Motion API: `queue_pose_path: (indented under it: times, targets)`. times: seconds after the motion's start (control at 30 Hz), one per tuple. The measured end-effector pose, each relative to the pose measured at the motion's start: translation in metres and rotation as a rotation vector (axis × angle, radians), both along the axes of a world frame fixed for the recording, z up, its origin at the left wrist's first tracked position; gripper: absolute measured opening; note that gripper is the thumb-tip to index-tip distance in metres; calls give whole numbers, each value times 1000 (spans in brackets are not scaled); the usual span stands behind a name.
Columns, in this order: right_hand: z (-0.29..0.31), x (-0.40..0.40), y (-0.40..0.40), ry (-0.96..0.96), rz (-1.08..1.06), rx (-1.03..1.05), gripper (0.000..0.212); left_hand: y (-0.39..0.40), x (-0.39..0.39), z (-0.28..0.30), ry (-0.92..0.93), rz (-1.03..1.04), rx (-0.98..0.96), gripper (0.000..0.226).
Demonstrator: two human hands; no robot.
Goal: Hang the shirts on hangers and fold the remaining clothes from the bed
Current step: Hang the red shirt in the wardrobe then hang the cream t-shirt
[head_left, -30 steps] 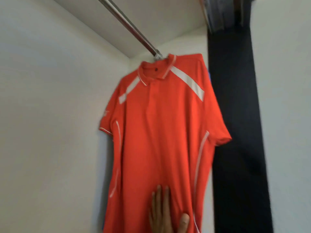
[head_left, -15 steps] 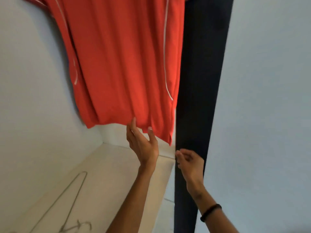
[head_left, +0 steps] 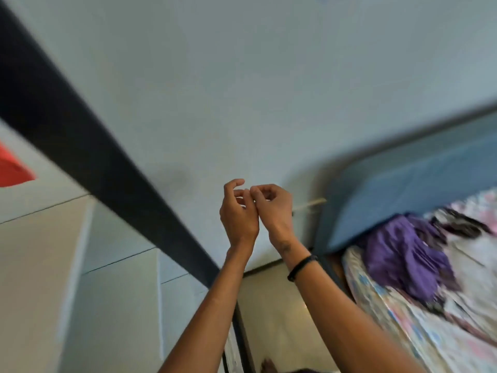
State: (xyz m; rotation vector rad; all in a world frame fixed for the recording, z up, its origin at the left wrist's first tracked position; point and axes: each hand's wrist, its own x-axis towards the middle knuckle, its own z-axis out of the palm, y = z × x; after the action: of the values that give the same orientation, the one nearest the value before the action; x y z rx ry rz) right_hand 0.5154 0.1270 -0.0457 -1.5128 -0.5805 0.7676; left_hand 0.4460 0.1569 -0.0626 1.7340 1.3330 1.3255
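Frame tilted and motion-blurred throughout. Left hand point(head_left: 238, 211) and right hand point(head_left: 273, 207) raised together at centre, in front of a pale wall point(head_left: 269, 76), knuckles and fingertips touching or very nearly so. Both with fingers loosely curled inward; nothing visible inside either grip, though blur makes a small pinched item impossible to rule out. Thin black band point(head_left: 302, 267) around the right wrist. Broad dark panel edge point(head_left: 88, 146) slanting from upper left down to the left forearm, seemingly the wardrobe door or frame. Corner of the orange-red shirt point(head_left: 13, 169) showing at the far left edge, beyond that dark edge, well apart from both hands; hanger and rail out of view. Pale shelf or wardrobe surfaces point(head_left: 40, 265) below it. Bed point(head_left: 403, 332) at lower right with a pastel patterned sheet in pinks and blues. Crumpled purple garment point(head_left: 403, 254) lying unfolded on the bed, near the blue headboard point(head_left: 416, 184). Darker clothing point(head_left: 462, 224) heaped just beyond the purple piece, too smeared to identify. Thin pale stick-like object point(head_left: 309, 204) against the wall just right of the right hand, identity unclear. Light floor point(head_left: 282, 319) between wardrobe and bed.
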Motion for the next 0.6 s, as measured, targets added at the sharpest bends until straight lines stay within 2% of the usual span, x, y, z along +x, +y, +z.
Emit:
queue_pose_path:
  times: [0.2, 0.33, 0.5, 0.6]
  targets:
    - [-71, 156, -117, 38, -338, -221, 11, -93, 160, -55, 203, -390, -149, 17]
    - [-130, 249, -217, 125, -496, -392, 15, -191, 257, -97, 316, -598, -260, 17]
    - [-190, 314, -335, 113, -517, -612, 28, -285, 330, -154, 510, -829, -449, 22]
    - [-210, 335, -384, 169, -522, -687, 34, -324, 355, -171, 629, -937, -511, 21]
